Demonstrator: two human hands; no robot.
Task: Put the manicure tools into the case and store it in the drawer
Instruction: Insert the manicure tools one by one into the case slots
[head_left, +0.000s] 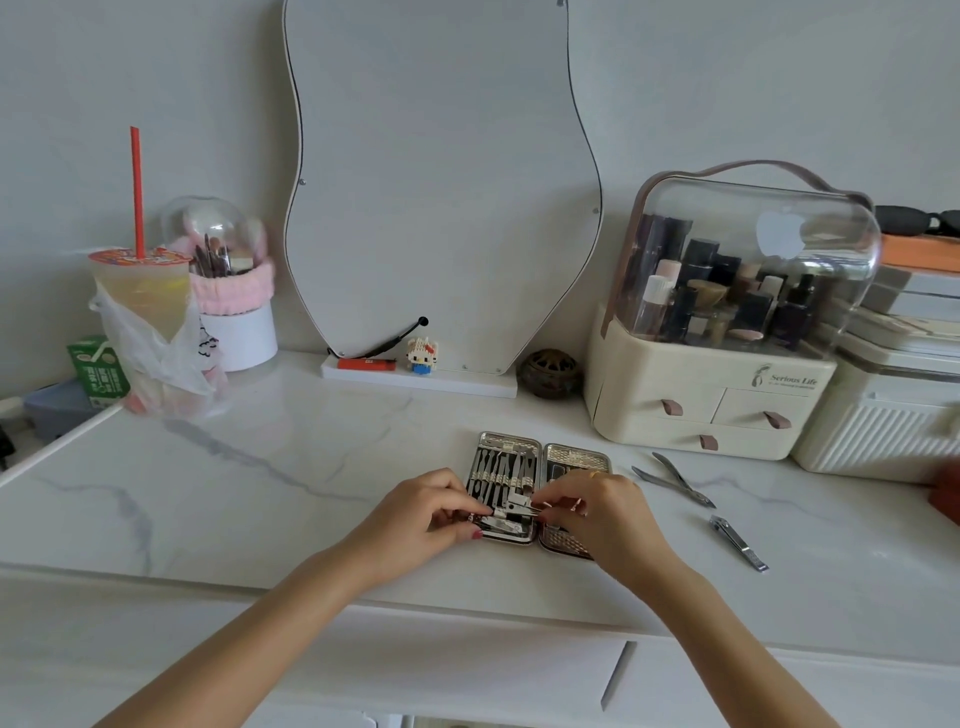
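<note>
Case (540, 457), a silver metal manicure kit with textured lining, lies opened flat on the white marble-pattern tabletop (291, 467), near its front edge. Left half carries rows of steel tools under elastic loops. Left hand (415, 514) pinches a small silver nail clipper (511, 512) at the lower part of the left half; fingers curled narrowly on it. Right hand (597, 512) meets the same clipper from the other side, fingertips closed on its end and resting over the case's right half.

Loose on the tabletop, right of the case: long steel cuticle nippers (675, 480), and nearer the front edge a large steel nail clipper (737, 543), apart from each other.

Behind them stands a cream cosmetics organiser with clear dome lid and small drawers (717, 395). A wavy-edged mirror (441, 182) leans at the wall.
</note>
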